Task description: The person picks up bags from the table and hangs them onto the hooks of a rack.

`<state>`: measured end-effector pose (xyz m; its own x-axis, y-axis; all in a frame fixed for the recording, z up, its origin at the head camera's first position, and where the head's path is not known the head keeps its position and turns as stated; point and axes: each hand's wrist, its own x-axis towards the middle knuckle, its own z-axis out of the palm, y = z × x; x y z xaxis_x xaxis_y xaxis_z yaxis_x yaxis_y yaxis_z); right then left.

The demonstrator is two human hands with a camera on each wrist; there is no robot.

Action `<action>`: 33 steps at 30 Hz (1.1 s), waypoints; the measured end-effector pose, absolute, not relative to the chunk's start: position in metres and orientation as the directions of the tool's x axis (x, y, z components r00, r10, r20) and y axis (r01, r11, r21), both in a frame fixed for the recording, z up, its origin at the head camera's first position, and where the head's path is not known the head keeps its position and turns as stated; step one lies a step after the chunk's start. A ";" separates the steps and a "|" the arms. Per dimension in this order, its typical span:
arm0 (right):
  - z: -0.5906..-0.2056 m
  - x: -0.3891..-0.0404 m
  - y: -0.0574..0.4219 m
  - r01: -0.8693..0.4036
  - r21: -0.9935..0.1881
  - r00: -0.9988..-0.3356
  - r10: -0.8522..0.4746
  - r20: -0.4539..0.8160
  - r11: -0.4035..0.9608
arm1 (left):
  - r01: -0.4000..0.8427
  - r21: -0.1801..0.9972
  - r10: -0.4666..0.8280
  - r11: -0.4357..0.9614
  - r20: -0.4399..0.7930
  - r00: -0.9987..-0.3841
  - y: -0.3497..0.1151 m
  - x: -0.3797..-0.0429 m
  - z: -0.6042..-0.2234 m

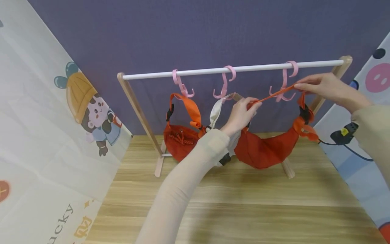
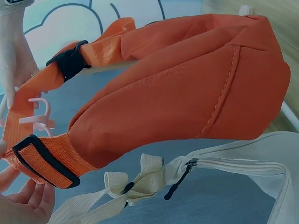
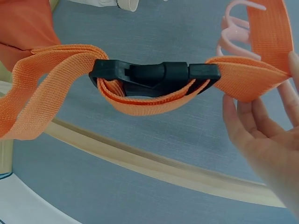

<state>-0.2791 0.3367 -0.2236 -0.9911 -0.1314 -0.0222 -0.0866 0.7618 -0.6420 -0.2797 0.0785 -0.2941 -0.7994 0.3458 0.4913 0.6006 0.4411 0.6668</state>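
An orange-red waist bag (image 1: pixel 265 150) hangs from its orange strap (image 1: pixel 275 94) on the right of the rack. My left hand (image 1: pixel 239 113) pinches the strap close to the bag's left end. Farther right, my right hand (image 1: pixel 330 89) holds the same strap between thumb and fingers. Between both hands the strap is stretched taut beside the right pink hook (image 1: pixel 284 81); whether it rests on the hook I cannot tell. In the right wrist view a fastened black buckle (image 3: pixel 163 77) joins the strap next to my right hand.
The rack's white bar (image 1: pixel 201 72) runs between wooden posts before a dark blue wall. A second orange-red waist bag (image 1: pixel 182 139) hangs from the left pink hook (image 1: pixel 182 86). A cream bag (image 2: pixel 224 161) hangs from the middle hook (image 1: pixel 224 83), partly behind my left arm.
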 end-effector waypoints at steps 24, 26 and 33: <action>-0.238 -0.286 0.331 -0.068 -0.632 -0.986 -0.150 -0.078 0.772 | 0.565 0.670 0.350 0.481 0.444 -0.825 0.077 -0.278 -0.307; -0.239 -0.287 0.331 -0.073 -0.628 -0.985 -0.153 -0.075 0.775 | 0.562 0.671 0.349 0.483 0.441 -0.827 0.077 -0.278 -0.308; -0.242 -0.289 0.331 -0.071 -0.619 -0.979 -0.174 -0.107 0.782 | 0.560 0.686 0.353 0.464 0.436 -0.828 0.077 -0.278 -0.311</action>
<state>-0.2892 0.3308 -0.2420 -0.9789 -0.1742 -0.1070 -0.0714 0.7818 -0.6194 -0.2782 0.0774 -0.3107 -0.8275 0.3533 0.4364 0.5600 0.4639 0.6864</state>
